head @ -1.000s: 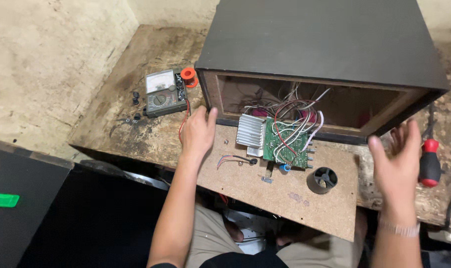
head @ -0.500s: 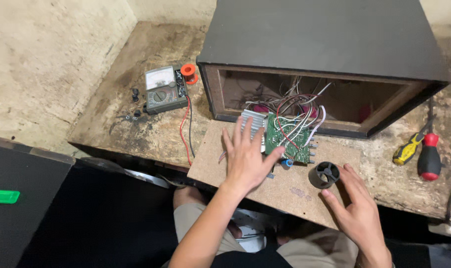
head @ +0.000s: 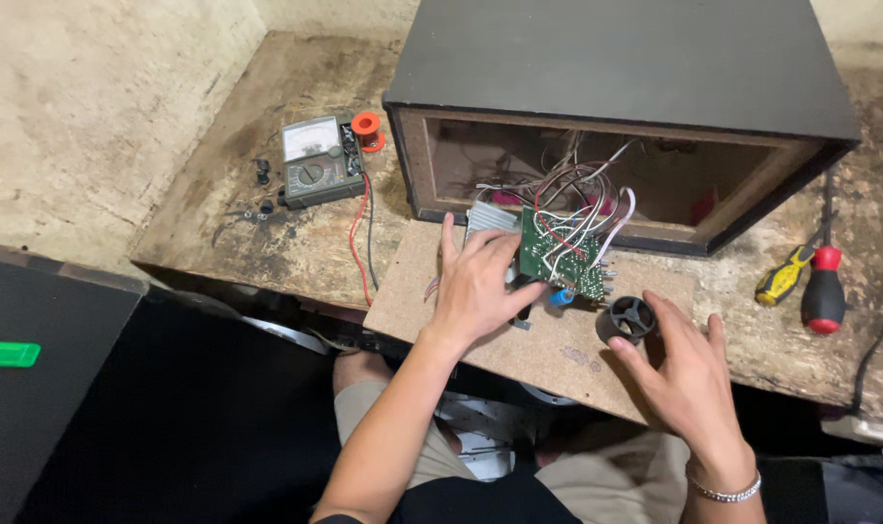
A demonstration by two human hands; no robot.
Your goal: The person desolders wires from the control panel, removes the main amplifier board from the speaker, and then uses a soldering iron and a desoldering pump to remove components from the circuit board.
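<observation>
Left hand point(head: 475, 286) spread flat on the brown board point(head: 412, 291), fingers wide, fingertips against the green circuit board point(head: 556, 254) and the silver heat sink point(head: 488, 219) just left of it. Right hand point(head: 689, 374) open, holding nothing, fingers near the black round port point(head: 628, 317), not clearly touching. Circuit board upright at the black box point(head: 616, 68) opening, wires running inside. Thumb contact hidden; wire ends unseen.

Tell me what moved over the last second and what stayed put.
The left hand slid right from the panel's edge onto the green circuit board. The right hand dropped from mid-air to the brown fibreboard panel, beside the black round port. Black speaker cabinet, meter, screwdrivers unchanged.
</observation>
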